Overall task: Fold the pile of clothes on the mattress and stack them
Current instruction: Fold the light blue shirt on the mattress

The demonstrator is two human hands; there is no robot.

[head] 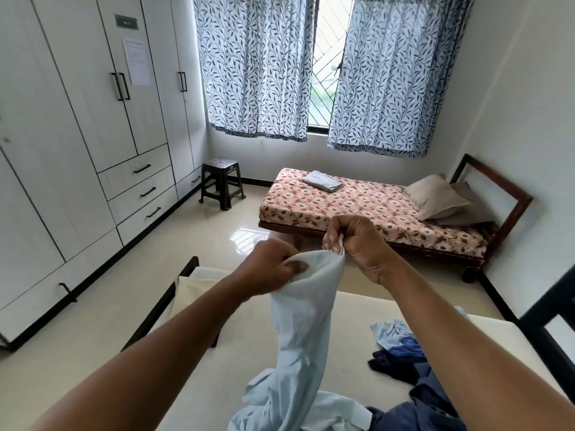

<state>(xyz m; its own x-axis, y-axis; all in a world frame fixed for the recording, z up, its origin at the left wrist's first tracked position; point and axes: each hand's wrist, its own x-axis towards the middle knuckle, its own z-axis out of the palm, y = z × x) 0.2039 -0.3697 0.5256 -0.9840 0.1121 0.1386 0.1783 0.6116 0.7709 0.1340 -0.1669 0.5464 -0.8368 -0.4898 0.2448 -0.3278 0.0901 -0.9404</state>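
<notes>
A pale blue garment (pixel 303 321) hangs in front of me over the cream mattress (pixel 348 309). My left hand (pixel 267 267) grips its upper edge on the left. My right hand (pixel 354 241) pinches the same edge a little higher on the right. The garment's lower part trails onto the mattress near me. To the right lies the pile of clothes (pixel 401 353): a light blue piece, dark navy ones and a larger blue one reaching the bottom edge.
A second bed (pixel 367 206) with a floral sheet stands across the tiled floor, carrying a folded grey cloth (pixel 322 181) and pillows (pixel 441 197). A dark plastic stool (pixel 222 183) stands near the white wardrobes (pixel 77 135). Curtains cover the window behind.
</notes>
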